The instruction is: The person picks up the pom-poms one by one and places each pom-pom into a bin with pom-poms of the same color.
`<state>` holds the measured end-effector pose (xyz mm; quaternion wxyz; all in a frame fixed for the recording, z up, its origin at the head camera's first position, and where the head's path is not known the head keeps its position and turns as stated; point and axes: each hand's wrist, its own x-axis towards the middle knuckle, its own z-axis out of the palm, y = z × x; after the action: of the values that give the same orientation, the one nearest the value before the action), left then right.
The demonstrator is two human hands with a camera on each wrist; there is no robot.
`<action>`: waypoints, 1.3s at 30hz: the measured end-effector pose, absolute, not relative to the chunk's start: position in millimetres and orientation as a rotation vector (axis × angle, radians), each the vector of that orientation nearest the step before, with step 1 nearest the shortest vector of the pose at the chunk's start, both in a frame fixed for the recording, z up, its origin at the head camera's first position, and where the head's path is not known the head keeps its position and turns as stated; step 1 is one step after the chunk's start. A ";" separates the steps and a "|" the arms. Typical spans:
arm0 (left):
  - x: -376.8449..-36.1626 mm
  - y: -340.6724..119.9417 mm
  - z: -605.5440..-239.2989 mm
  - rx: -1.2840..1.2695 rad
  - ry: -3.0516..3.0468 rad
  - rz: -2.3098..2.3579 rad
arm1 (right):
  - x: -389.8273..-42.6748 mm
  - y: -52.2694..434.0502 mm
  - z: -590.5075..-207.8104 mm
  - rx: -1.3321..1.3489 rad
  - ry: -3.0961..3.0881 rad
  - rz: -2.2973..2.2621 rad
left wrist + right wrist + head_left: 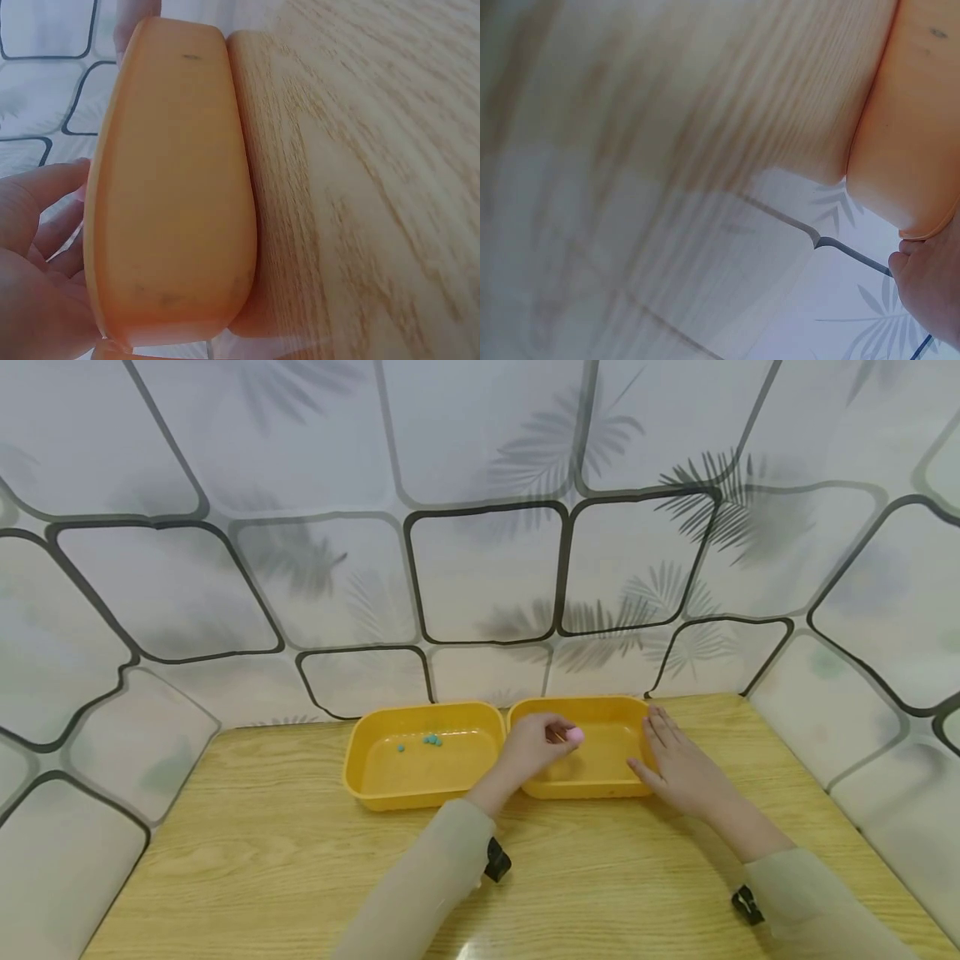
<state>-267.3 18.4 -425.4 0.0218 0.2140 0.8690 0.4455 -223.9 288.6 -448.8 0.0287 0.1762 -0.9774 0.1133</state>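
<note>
My left hand (534,745) pinches a small pink ball (575,735) between thumb and fingers, above the right yellow tray (600,789). Only a sliver of pink shows in the left wrist view, where the tray's wall (172,180) hides much of the fingers of my left hand (37,247). My right hand (686,772) rests at the right end of that same tray, fingers straight along its rim and thumb spread inward. In the right wrist view, part of my right hand (934,289) shows beside the tray's corner (907,150).
A second yellow tray (367,797) stands directly left of the first. Several small teal balls (432,740) lie in it. Both trays sit on a wood-grain table (262,843), close to a patterned wall covering (487,577) that also encloses the sides.
</note>
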 end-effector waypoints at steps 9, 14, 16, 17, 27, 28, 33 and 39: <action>-270.5 18.4 -426.1 0.669 2.710 1.371 | -224.0 289.0 -449.0 0.545 -3.009 0.335; -271.5 19.2 -425.3 0.656 2.737 1.344 | -224.0 289.3 -449.5 0.546 -3.010 0.334; -271.8 19.4 -425.5 0.653 2.752 1.325 | -224.3 289.3 -450.0 0.548 -3.010 0.334; -272.0 19.6 -425.7 0.650 2.760 1.314 | -224.4 289.4 -450.2 0.549 -3.010 0.336; -275.5 19.6 -427.3 0.658 2.838 1.182 | -223.3 289.0 -448.9 0.554 -3.008 0.366; -275.8 20.0 -427.6 0.660 2.847 1.166 | -223.3 288.9 -448.7 0.554 -3.008 0.365; -277.1 20.6 -429.2 0.658 2.896 1.092 | -223.5 289.0 -448.5 0.552 -3.009 0.352; -276.6 20.1 -429.1 0.628 2.910 1.073 | -223.8 289.0 -448.5 0.549 -3.008 0.338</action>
<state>-276.6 20.1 -429.1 -0.0115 0.1984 0.9195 0.3391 -223.8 289.0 -448.5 0.0327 0.1785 -0.9772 0.1099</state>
